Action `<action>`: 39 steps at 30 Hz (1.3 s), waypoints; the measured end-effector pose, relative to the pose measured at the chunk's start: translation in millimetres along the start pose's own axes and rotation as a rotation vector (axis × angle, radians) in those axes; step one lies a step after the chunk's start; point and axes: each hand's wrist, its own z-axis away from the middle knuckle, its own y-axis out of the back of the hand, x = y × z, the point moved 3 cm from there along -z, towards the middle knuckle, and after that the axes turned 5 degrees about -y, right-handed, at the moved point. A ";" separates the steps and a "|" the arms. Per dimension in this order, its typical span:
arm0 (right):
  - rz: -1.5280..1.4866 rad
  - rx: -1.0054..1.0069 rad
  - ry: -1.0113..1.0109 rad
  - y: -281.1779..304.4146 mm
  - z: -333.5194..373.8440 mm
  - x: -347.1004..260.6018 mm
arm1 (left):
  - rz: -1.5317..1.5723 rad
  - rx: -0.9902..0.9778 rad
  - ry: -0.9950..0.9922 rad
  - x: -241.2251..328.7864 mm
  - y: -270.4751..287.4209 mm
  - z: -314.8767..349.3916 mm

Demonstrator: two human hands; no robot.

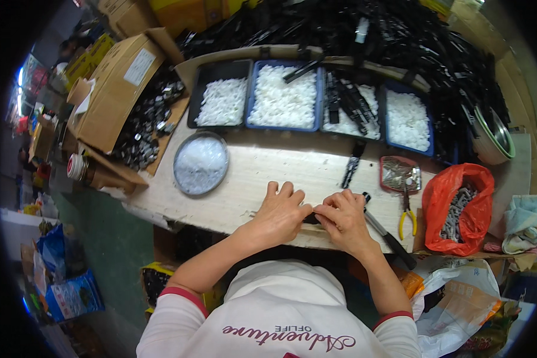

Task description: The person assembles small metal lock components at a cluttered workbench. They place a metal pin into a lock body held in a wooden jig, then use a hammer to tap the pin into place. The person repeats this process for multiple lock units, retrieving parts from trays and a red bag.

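My left hand (277, 213) and my right hand (345, 221) meet at the near edge of the pale worktable (274, 158). Their fingertips are pinched together around a small black part (311, 219), mostly covered by the fingers, so its exact kind cannot be made out. Just right of my right hand lies a hammer (394, 241) with a dark grip, its head partly beside my fingers. A pair of pliers with yellow handles (407, 222) rests farther right. Beyond my right hand, a narrow black strip (353, 164) lies on the tabletop.
Trays of small white parts (283, 95) line the back, one topped with black strips (352, 107). A round tray (200, 164) holds clear pieces. Right are a red dish (400, 173) and red bag (453, 209) of grey parts. Black pieces heap behind; a cardboard box (122, 92) stands left.
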 end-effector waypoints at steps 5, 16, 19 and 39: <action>0.134 0.244 -0.186 50.2 2.2 59.1 | 0.016 -0.036 -0.136 -3.6 18.9 -56.8; 0.634 0.130 -0.398 58.7 -10.5 131.4 | -0.216 0.268 -0.106 17.5 -2.5 -258.9; 0.617 0.059 -0.419 60.2 -14.2 126.3 | -0.214 0.190 -0.096 16.1 -3.2 -264.6; 0.019 0.382 -0.367 70.5 -5.6 129.3 | 1.575 0.091 0.244 -14.1 6.0 -127.1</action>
